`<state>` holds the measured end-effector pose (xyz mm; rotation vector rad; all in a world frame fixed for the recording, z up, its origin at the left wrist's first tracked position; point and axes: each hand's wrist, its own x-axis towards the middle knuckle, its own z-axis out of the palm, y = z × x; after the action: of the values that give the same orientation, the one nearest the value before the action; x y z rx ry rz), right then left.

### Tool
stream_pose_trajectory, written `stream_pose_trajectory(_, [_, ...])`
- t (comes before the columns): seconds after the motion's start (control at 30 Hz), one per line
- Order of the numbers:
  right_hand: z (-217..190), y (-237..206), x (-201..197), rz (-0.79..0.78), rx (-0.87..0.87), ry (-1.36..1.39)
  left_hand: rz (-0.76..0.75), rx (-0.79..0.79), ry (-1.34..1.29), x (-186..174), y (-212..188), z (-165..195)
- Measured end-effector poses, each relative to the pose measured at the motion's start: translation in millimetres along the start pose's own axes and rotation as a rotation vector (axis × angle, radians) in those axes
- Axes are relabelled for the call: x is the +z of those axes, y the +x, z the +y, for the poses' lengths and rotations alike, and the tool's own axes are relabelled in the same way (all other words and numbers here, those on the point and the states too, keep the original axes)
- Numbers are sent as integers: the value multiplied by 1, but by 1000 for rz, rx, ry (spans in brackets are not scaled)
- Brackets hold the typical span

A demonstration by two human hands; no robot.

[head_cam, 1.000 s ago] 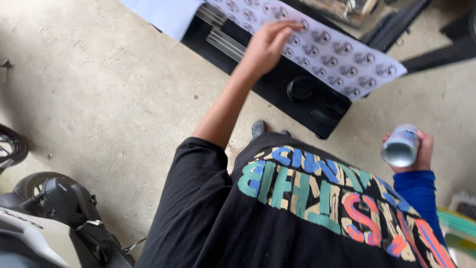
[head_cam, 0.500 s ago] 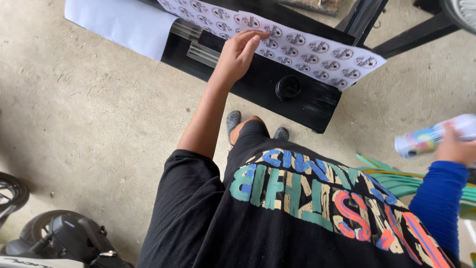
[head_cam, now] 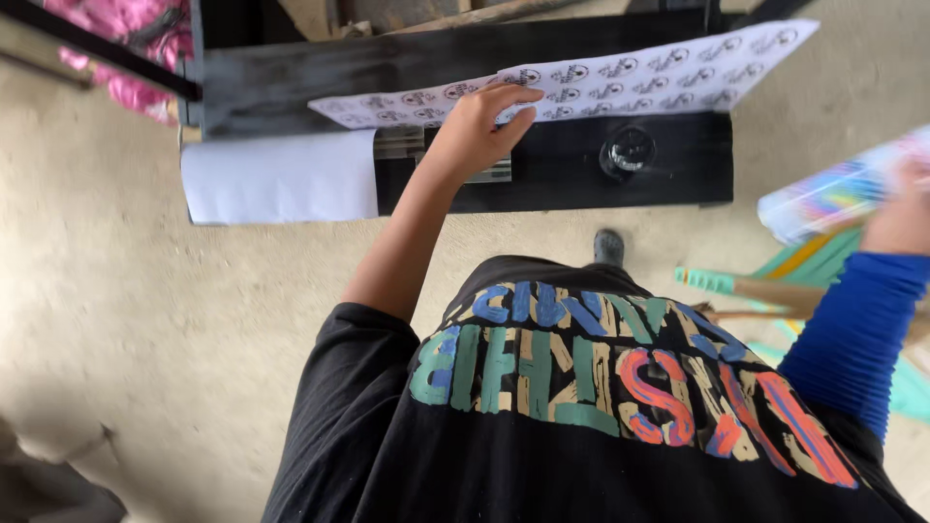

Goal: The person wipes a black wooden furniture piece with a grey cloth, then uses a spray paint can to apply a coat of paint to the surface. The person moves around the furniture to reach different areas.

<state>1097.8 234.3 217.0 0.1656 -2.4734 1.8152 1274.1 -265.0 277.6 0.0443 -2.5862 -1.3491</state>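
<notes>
Floor [head_cam: 145,320] is bare, pale concrete, seen from above; a black bench [head_cam: 552,184] stands across the top of the view, its top dark and worn. A long printed sheet [head_cam: 620,82], white with rows of small round marks, lies slantwise along the bench and overhangs its right end; a plain white sheet [head_cam: 279,177] hangs over the bench's front edge at the left, just below the printed sheet's near end. A round black knob [head_cam: 630,150] sits on the bench front, right of the left hand; pink cloth [head_cam: 126,44] shows behind a dark bar at top left; green and wooden items [head_cam: 765,281] lie on the floor at right, partly hidden by the blue sleeve [head_cam: 852,324]. Left hand [head_cam: 475,131] reaches forward, fingers loosely bent, fingertips resting on the lower edge of the printed sheet; nothing clasped. Right hand [head_cam: 901,208], at the right margin and blurred, is wrapped around a spray can [head_cam: 838,189], held well apart from the bench. A dark shoe [head_cam: 608,247] shows below the bench; the black shirt [head_cam: 601,416] with coloured lettering blocks the lower view.
</notes>
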Motion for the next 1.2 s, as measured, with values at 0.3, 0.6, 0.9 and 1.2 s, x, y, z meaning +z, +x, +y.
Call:
stream_pose_trajectory(0.3, [-55, -167, 6, 68, 17, 710, -287, 322, 197, 62, 25, 24])
stream_pose_trajectory(0.6, [-8, -239, -26, 280, -133, 254, -474, 569, 373, 113, 46, 34])
stream_pose_trajectory(0.9, [5, -239, -51, 214, 241, 734, -558, 480, 518, 126, 72, 34])
stream_pose_trajectory(1.2, [8, -222, -16, 218, 537, 1122, -628, 581, 537, 92, 86, 27])
